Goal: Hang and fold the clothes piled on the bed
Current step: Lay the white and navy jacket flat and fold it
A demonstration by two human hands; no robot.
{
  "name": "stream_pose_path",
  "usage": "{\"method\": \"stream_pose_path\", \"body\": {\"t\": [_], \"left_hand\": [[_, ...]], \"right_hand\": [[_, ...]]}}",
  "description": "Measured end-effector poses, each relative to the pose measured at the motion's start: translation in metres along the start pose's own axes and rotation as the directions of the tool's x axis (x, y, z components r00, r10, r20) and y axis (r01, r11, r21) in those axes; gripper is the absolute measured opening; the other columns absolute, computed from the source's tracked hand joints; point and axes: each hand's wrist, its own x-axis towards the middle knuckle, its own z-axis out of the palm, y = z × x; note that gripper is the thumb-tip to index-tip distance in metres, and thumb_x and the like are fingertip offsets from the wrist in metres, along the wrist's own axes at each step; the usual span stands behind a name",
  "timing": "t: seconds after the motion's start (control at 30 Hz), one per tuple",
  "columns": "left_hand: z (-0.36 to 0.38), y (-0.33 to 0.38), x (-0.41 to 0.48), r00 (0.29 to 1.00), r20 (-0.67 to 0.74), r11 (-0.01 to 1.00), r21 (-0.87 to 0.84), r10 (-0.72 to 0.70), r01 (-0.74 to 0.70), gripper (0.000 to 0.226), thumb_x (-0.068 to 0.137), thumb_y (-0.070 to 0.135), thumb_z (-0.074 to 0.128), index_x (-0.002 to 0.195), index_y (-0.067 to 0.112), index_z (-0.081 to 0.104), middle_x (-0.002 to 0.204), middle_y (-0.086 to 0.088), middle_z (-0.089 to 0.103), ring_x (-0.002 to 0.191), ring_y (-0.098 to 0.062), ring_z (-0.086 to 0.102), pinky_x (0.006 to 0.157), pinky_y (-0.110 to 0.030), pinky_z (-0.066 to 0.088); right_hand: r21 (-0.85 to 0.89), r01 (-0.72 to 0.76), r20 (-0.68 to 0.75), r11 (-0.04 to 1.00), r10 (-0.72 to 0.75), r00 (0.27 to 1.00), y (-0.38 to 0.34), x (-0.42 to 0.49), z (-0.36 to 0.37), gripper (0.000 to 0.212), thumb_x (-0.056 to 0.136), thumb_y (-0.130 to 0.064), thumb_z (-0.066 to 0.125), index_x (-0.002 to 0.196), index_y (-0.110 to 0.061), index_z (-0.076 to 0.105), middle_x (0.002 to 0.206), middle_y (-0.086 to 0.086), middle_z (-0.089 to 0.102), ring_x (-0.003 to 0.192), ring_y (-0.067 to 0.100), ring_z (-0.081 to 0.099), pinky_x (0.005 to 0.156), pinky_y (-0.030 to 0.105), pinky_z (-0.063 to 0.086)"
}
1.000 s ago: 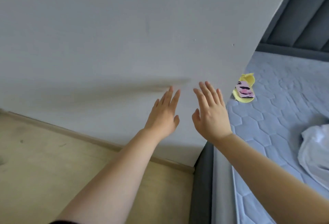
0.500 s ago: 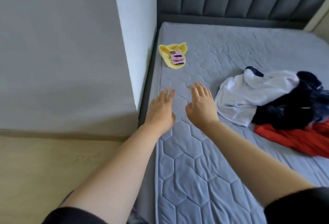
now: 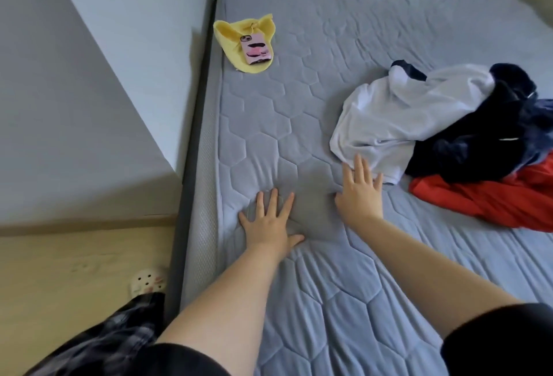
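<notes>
A pile of clothes lies on the right of the grey quilted bed [image 3: 329,46]: a white garment [image 3: 398,112] on the left, a dark navy garment [image 3: 484,136] over it, and a red garment [image 3: 490,202] at the front. My left hand [image 3: 270,223] presses flat on the mattress with fingers spread. My right hand [image 3: 360,193] lies flat beside it, its fingertips at the lower edge of the white garment. Neither hand holds anything.
A yellow cloth [image 3: 239,37] with a pink-cased phone [image 3: 256,49] on it lies near the bed's left edge. A grey wall block [image 3: 89,91] stands left of the bed. A wooden floor [image 3: 74,271] and my white clog [image 3: 146,283] show at lower left.
The view swung from the wall to the bed. Both hands came down from the air onto the mattress, the right one moving toward the white garment.
</notes>
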Motion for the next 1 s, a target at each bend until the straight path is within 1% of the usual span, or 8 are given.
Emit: {"method": "stream_pose_path", "body": {"t": [0.23,0.5,0.57,0.63,0.7,0.73,0.87,1.0], "left_hand": [[0.01,-0.011,0.018,0.997,0.065,0.999,-0.018,0.048,-0.047,0.087,0.08,0.078,0.035,0.146,0.047,-0.013,0.158,0.008,-0.02,0.144,-0.022,-0.021,0.106,-0.069,0.002],[-0.025,-0.037,0.024,0.974,0.161,0.906,-0.415,0.159,-0.08,0.064,0.097,0.041,0.046,0.151,0.031,0.014,0.16,0.005,-0.002,0.147,-0.015,-0.005,0.118,-0.049,0.003],[-0.028,-0.047,0.014,0.993,0.067,0.654,-0.757,0.101,-0.015,0.051,0.101,0.029,0.042,0.149,0.018,0.028,0.157,-0.002,0.021,0.144,-0.012,0.016,0.118,-0.029,0.011],[-0.031,-0.061,0.0,0.994,0.096,0.023,-0.995,-0.048,0.097,0.047,0.104,0.033,0.033,0.147,0.015,0.031,0.15,-0.009,0.038,0.137,-0.015,0.034,0.115,-0.026,0.021],[-0.034,-0.081,-0.012,0.972,0.223,-0.521,-0.84,-0.078,0.151,0.057,0.101,0.051,0.021,0.145,0.018,0.034,0.142,-0.013,0.047,0.132,-0.024,0.043,0.108,-0.035,0.033],[-0.037,-0.09,-0.018,0.963,0.268,-0.602,-0.775,-0.035,0.194,0.062,0.097,0.059,0.02,0.14,0.02,0.04,0.135,-0.011,0.053,0.126,-0.027,0.049,0.099,-0.039,0.04],[-0.048,-0.082,-0.04,0.925,0.379,-0.254,-0.898,-0.032,0.359,0.05,0.091,0.053,0.051,0.118,0.012,0.059,0.106,-0.01,0.067,0.099,-0.023,0.063,0.083,-0.035,0.048],[-0.054,-0.056,-0.057,0.942,0.194,-0.033,-0.981,-0.274,0.192,0.018,0.083,0.006,0.059,0.096,0.016,0.067,0.072,-0.003,0.07,0.07,-0.021,0.066,0.057,-0.026,0.05]], "right_hand": [[-0.068,-0.187,-0.052,0.98,0.184,0.982,0.015,0.075,-0.005,0.072,0.089,-0.005,0.044,0.152,-0.02,0.012,0.137,0.015,0.044,0.134,0.032,0.035,0.114,0.053,0.008],[0.567,-0.241,0.2,0.788,0.152,0.968,-0.021,0.043,-0.02,0.014,0.09,-0.005,0.051,0.088,-0.001,0.064,0.09,0.022,0.062,0.086,0.033,0.058,0.072,0.034,0.042],[0.737,-0.29,0.298,0.611,0.092,0.95,-0.049,0.017,-0.033,0.028,0.086,0.003,0.047,0.06,-0.009,0.049,0.057,0.01,0.048,0.057,0.023,0.043,0.049,0.024,0.033],[0.8,-0.377,0.429,0.466,-0.006,0.903,-0.077,-0.015,-0.043,0.034,0.083,0.002,0.047,0.054,-0.016,0.043,0.041,-0.002,0.04,0.045,0.015,0.033,0.036,0.021,0.025],[0.814,-0.39,0.511,0.43,-0.212,0.833,-0.1,-0.045,-0.051,0.029,0.079,-0.001,0.047,0.055,-0.016,0.042,0.042,-0.002,0.039,0.044,0.014,0.032,0.039,0.024,0.025],[0.815,-0.369,0.527,0.446,-0.308,0.792,-0.108,-0.059,-0.057,0.028,0.08,-0.003,0.048,0.056,-0.015,0.042,0.046,-0.002,0.04,0.047,0.014,0.034,0.042,0.024,0.027],[0.708,0.094,0.455,0.699,-0.554,0.697,-0.116,-0.092,-0.065,0.025,0.089,-0.027,0.053,0.066,-0.016,0.052,0.064,-0.003,0.048,0.064,0.011,0.043,0.062,0.026,0.036],[0.586,0.277,-0.098,0.761,-0.272,0.957,-0.097,-0.093,-0.061,0.031,0.084,-0.032,0.066,0.11,-0.015,0.067,0.115,0.007,0.06,0.106,0.023,0.054,0.092,0.032,0.038]]}}
